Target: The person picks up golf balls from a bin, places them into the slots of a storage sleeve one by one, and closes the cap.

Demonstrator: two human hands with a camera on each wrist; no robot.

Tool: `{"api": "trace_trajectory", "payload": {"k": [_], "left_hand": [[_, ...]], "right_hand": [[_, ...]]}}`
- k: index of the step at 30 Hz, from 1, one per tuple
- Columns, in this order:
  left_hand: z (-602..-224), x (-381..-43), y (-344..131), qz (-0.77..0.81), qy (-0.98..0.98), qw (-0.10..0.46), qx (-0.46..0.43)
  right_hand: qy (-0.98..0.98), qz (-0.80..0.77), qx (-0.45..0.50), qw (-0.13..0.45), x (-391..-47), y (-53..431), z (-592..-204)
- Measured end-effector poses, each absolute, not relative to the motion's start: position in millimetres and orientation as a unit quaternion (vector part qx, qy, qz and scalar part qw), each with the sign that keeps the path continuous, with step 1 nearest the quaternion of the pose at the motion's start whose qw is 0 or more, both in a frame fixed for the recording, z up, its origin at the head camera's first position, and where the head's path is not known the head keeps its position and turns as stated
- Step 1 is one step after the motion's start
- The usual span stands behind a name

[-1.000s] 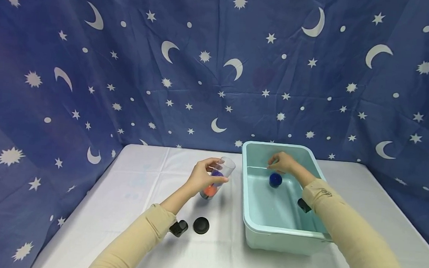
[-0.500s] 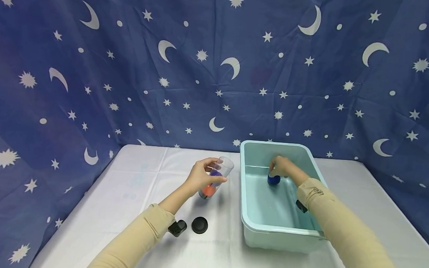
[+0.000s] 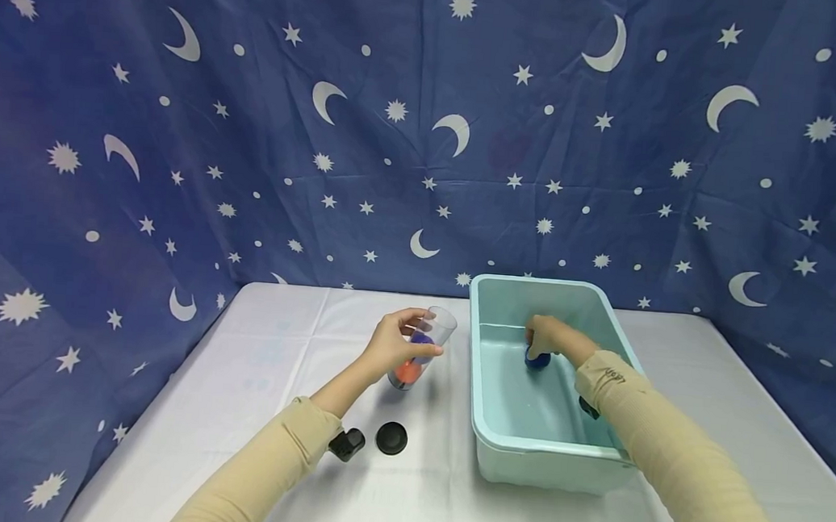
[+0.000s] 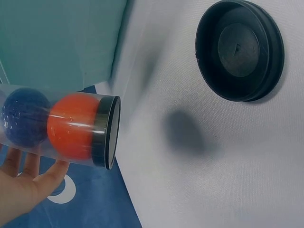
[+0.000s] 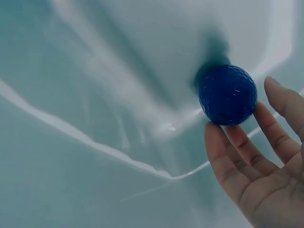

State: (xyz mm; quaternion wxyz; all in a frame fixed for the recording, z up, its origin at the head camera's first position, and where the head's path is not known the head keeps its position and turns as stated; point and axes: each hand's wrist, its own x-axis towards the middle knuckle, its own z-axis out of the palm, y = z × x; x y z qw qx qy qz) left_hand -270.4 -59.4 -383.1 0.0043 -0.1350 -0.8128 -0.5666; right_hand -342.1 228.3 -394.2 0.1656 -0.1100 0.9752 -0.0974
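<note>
Now reaches lower, pinching the blue ball in the right hand, low inside the basin; suggests a pick-up under way. Grips, as before, the tilted clear tube in the left hand, with the orange ball and dark ball inside.

From my end, I see a white-covered bench directly bearing 2 things: a pale teal bin and, to its left, 1 round black cap, recessed face up.
</note>
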Motion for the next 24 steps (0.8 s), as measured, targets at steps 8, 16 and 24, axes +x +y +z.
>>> {"api": "trace_trajectory", "payload": {"k": [8, 16, 24], "left_hand": [[-381, -269, -60, -0.567, -0.812, 0.002, -0.139], [-382, -268, -61, -0.567, -0.812, 0.003, -0.139], [-380, -268, -63, -0.566, -0.813, -0.001, -0.134]], "right_hand": [[0.97, -0.02, -0.128, 0.204, -320, 219, -384], [0.967, -0.045, -0.109, 0.224, -321, 220, -387], [0.965, -0.067, -0.122, 0.222, -322, 220, -379]]}}
